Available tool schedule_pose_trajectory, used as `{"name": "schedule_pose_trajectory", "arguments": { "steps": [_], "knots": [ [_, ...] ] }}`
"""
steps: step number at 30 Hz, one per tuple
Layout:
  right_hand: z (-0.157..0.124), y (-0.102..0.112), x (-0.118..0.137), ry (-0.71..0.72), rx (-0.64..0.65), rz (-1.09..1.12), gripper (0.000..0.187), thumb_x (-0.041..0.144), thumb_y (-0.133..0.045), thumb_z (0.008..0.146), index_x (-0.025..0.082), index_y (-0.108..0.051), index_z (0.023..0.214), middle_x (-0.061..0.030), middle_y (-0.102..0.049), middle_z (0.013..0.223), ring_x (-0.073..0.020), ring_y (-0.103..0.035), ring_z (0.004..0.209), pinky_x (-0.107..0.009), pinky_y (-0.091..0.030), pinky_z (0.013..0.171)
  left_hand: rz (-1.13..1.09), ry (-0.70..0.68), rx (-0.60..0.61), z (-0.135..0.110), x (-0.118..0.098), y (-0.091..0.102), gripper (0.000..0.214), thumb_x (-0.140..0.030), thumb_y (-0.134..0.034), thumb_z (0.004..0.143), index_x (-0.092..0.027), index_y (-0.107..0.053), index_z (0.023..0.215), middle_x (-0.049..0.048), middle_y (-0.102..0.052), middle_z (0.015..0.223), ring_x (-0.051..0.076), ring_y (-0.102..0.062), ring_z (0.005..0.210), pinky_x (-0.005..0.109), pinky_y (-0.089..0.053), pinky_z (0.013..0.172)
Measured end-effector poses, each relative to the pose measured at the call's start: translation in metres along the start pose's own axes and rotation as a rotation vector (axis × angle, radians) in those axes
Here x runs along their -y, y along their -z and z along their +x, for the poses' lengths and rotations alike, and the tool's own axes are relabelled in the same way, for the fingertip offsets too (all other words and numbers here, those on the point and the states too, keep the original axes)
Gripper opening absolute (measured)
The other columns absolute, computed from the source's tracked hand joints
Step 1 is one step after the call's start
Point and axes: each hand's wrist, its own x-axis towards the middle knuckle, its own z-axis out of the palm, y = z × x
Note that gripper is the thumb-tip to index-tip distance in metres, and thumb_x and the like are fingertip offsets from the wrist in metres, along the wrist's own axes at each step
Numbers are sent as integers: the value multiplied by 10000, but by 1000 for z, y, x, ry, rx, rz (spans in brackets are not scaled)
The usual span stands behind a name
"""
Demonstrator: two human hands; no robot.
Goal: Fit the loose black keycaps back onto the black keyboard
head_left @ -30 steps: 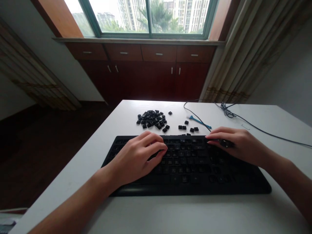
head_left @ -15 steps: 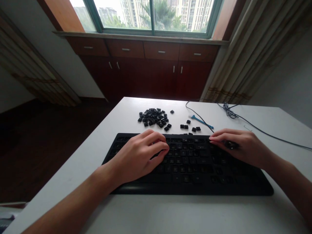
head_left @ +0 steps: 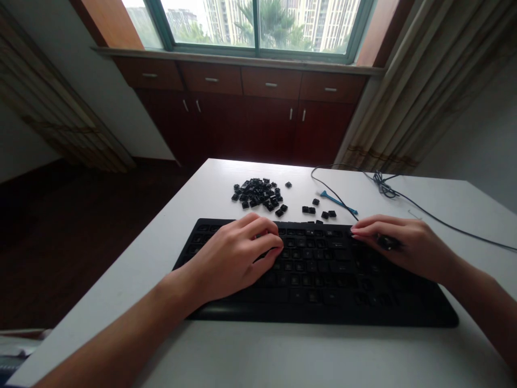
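Black keyboard point(head_left: 319, 283) under the curled left hand point(head_left: 236, 258), grip unclear; right hand point(head_left: 410, 248) pinches a keycap point(head_left: 388, 243); loose keycaps point(head_left: 256, 193) heaped beyond.

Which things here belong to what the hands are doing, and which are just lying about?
Belonging: the left hand, the right hand, the black keyboard, the small black piece pinched in the right hand, the loose black keycaps.
Lying about: the blue plastic tool, the black cable.

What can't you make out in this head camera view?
Head view:
Small dark object in the right hand: partly hidden by that hand, kind unclear.
Keyboard keys under the left hand: covered by that hand.
Loose keycaps: legends too small.
Cable: far end cut off by the right edge.
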Motion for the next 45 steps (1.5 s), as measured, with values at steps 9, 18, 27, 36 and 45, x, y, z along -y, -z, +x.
{"name": "schedule_pose_trajectory", "arguments": {
  "steps": [9,18,27,36,45],
  "knots": [
    [3,1,7,-55,-4,30,134,258,-674,901,255,-732,1021,-39,-734,1101,-200,-716,877,-324,-577,773,-3,-6,-4,0,0,0,106,-199,-599,953,-191,-687,1012,48,-662,1065,181,-600,955,338,-533,839],
    [65,29,54,-348,-615,1111,564,298,-610,930,216,-302,464,60,-230,397,-77,-203,337,-283,-166,343,-21,18,15,0,2,0,124,-218,-577,969,-193,-686,1024,55,-660,1064,189,-604,968,342,-535,841],
    [77,-12,49,-405,-452,1089,512,383,-671,895,216,-413,485,60,-317,435,-82,-263,383,-278,-183,390,-9,20,34,-1,2,2,128,-207,-582,962,-201,-676,1050,56,-660,1084,194,-606,969,352,-538,847],
    [56,-16,19,-377,-335,120,502,435,-501,982,205,-392,549,39,-362,504,-102,-331,487,-279,-283,506,6,22,17,0,4,9,169,-166,-602,939,-192,-675,1090,69,-670,1057,189,-613,933,349,-559,830],
    [52,-39,15,-241,-139,-187,359,379,-511,957,206,-551,646,-8,-586,571,-134,-445,488,-314,-240,554,-1,66,89,1,3,12,196,-145,-603,926,-192,-665,1106,77,-683,1054,190,-626,930,353,-558,833]
  ]
}}
